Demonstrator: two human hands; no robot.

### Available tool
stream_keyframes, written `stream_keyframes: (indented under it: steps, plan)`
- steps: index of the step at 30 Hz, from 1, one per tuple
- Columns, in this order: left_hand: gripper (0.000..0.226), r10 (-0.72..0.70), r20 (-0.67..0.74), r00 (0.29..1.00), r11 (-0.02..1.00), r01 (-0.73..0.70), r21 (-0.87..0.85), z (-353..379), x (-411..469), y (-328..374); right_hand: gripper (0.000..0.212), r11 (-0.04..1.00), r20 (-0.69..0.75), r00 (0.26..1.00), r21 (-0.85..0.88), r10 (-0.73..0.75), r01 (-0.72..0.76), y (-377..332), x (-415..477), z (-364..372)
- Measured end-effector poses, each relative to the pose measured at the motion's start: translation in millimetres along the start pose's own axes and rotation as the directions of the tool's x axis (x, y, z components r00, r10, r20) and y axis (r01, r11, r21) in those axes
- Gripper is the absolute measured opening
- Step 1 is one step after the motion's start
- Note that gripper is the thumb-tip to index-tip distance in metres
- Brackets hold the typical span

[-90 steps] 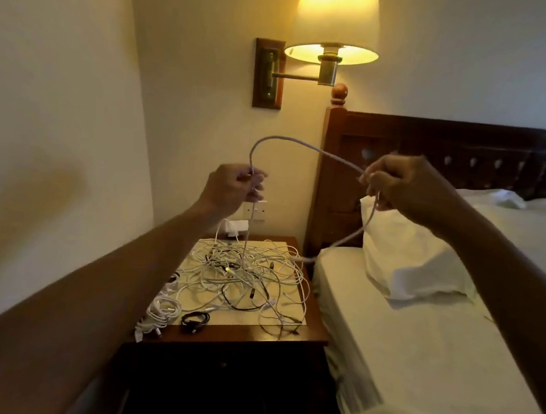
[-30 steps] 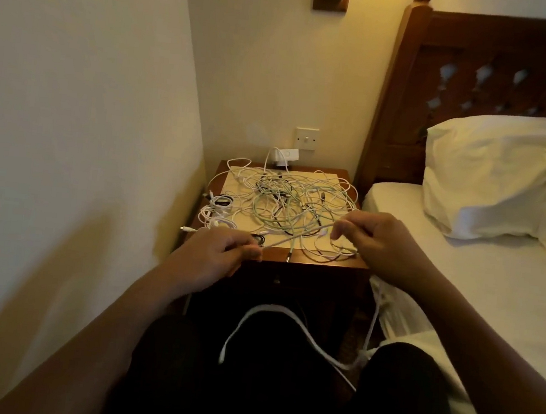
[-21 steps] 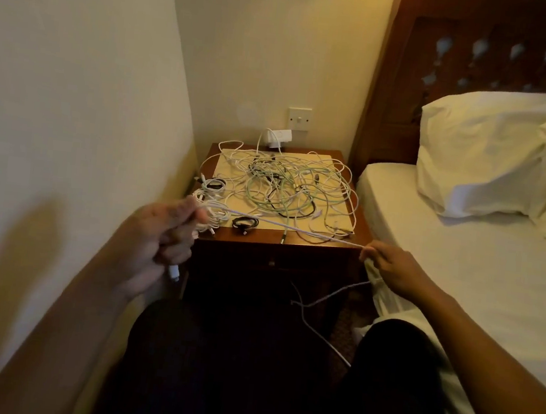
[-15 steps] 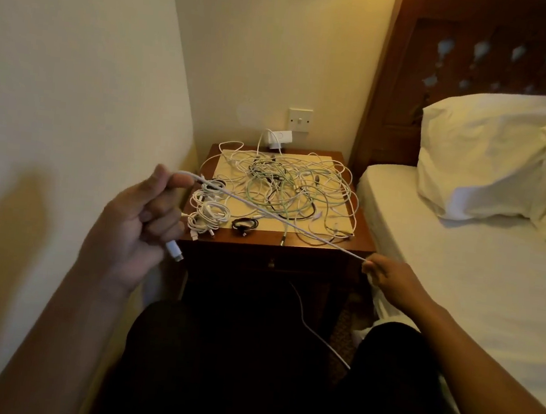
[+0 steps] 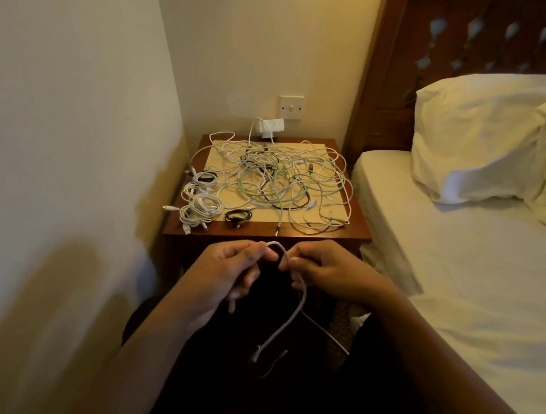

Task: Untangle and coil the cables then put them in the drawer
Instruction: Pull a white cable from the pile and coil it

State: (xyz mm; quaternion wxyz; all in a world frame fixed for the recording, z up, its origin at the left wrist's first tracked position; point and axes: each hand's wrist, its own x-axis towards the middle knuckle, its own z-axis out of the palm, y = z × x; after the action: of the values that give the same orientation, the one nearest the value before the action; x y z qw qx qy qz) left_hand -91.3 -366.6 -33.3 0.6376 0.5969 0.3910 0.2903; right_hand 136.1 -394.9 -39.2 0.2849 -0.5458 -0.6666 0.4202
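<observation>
The person's hands hover close together, just short of the nightstand (image 5: 322,239). The left hand (image 5: 224,269) pinches a white cable (image 5: 299,307) between thumb and curled fingers, and the right hand (image 5: 322,272) pinches the same cable just beside it, so a short arch bridges the two sets of fingertips. Below the right fingers the cable hangs slack. Beyond the fingers lies the tangled heap of cables (image 5: 284,181), with a few coiled cables (image 5: 199,206) beyond the left fingers

Dim warm yellowish light, soft shadow on left wall (image 5: 48,183), wide-angle edge bending.
</observation>
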Motion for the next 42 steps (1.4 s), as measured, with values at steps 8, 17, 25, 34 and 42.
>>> stream_keyframes:
  steps: [8, 17, 25, 34, 42]
  plan:
    - [0.026, 0.009, 0.296, 0.955, 0.881, 0.133, -0.454, -26.0, -22.2, 6.1, 0.018, 0.99, -0.33, 0.943, -0.143, -0.049, 0.002, 27.9, 6.1, 18.1]
    - [0.038, 0.241, -0.117, 0.963, 0.954, -0.258, -0.153, -28.0, 27.2, 26.0, 0.02, 0.968, -0.001, 0.997, -0.24, -0.08, 0.077, -3.4, -25.3, 81.6]
    - [0.029, 0.161, 0.18, 0.97, 0.947, -0.203, 0.248, -24.4, 20.4, -11.5, 0.017, 0.924, -0.253, 0.922, -0.323, -0.293, 0.205, -63.4, -21.7, 15.5]
    - [0.037, 0.2, 0.163, 0.966, 0.858, -0.092, -0.506, -23.5, 3.7, 17.7, 0.016, 0.993, -0.351, 0.929, -0.069, -0.115, 0.097, 16.2, 11.0, 40.0]
    - [0.031, 0.364, -0.059, 0.93, 0.888, -0.327, 0.322, -9.5, 38.3, 7.8, 0.018, 0.957, -0.119, 0.985, -0.275, -0.128, 0.091, -37.7, -20.4, 82.2]
